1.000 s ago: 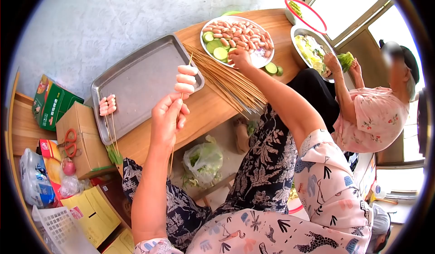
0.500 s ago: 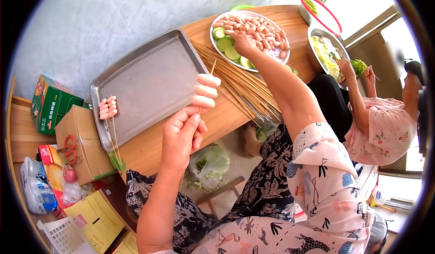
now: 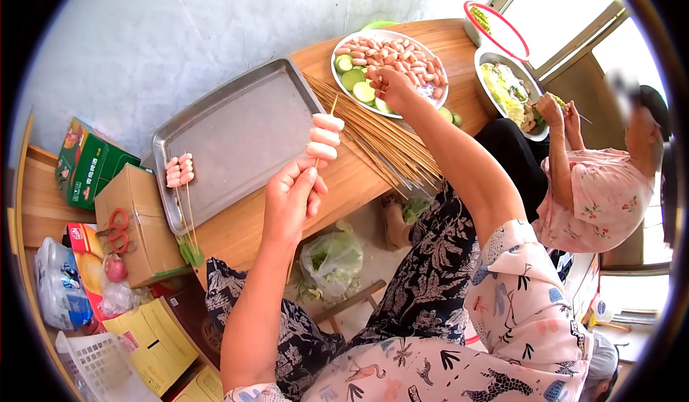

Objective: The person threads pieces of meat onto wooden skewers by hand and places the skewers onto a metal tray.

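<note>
At centre I see the left hand (image 3: 293,194) pinching a skewer (image 3: 334,105) of three sausages (image 3: 323,137); left, the tray (image 3: 237,126); upper centre, the right hand (image 3: 395,88), fingers curled over the plate (image 3: 334,65), any grip unclear to me

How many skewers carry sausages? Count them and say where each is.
3. One skewer is in the left hand; a second skewer and a third skewer lie side by side at the metal tray's left end. I see none partly hidden.
</note>
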Demonstrator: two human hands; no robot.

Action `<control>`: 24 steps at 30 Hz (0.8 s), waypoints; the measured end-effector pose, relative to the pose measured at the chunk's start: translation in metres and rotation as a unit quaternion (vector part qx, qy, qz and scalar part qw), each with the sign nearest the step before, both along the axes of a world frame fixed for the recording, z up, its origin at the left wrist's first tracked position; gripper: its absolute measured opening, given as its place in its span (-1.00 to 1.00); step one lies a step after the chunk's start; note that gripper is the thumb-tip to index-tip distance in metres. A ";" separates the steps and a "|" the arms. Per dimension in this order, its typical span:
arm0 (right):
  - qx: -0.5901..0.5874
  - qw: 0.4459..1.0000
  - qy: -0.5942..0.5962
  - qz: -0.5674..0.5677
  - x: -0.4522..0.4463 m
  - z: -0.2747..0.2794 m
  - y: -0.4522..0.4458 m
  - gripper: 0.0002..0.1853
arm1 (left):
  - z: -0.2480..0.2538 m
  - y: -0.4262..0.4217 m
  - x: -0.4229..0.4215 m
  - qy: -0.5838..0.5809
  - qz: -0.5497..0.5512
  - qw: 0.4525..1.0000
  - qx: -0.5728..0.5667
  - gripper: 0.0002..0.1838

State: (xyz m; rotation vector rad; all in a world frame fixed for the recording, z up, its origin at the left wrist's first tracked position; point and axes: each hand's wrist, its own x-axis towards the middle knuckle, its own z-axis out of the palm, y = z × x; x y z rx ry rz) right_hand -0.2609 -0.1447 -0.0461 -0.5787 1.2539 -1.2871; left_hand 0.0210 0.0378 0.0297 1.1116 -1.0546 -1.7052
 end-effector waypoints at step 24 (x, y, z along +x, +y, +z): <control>-0.070 0.957 -0.238 0.150 0.068 0.050 0.109 -0.68 | -0.005 0.006 0.002 -0.034 -0.046 0.998 -0.018 -0.80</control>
